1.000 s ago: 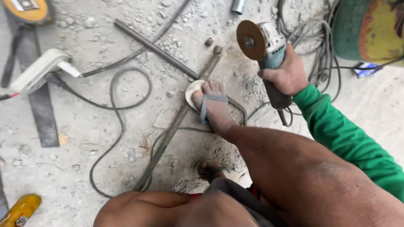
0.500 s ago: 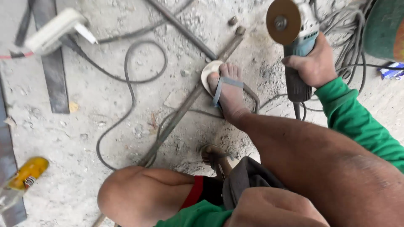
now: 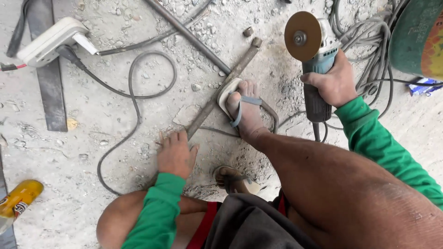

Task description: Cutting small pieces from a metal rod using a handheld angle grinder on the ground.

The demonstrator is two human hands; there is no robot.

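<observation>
My right hand [image 3: 334, 83] grips the body of a teal angle grinder [image 3: 314, 60], its brown disc [image 3: 302, 36] held up off the floor at the upper right. My left hand [image 3: 176, 154], in a green sleeve, rests on the near end of a rusty metal bar [image 3: 221, 90] that lies diagonally on the concrete. My sandalled foot [image 3: 244, 110] presses on the same bar further up. A second thin rod [image 3: 189, 34] crosses the bar's far end.
A white power strip [image 3: 50, 39] and a black cable [image 3: 134, 97] loop at the left. A flat dark steel strip [image 3: 48, 83] lies at far left, a yellow bottle [image 3: 18, 198] at lower left, coiled grey cables [image 3: 369, 41] and a green drum [image 3: 417, 37] at upper right.
My left hand has come into view and settled on the bar's near end. The view has shifted, and the grinder stays held up at the right.
</observation>
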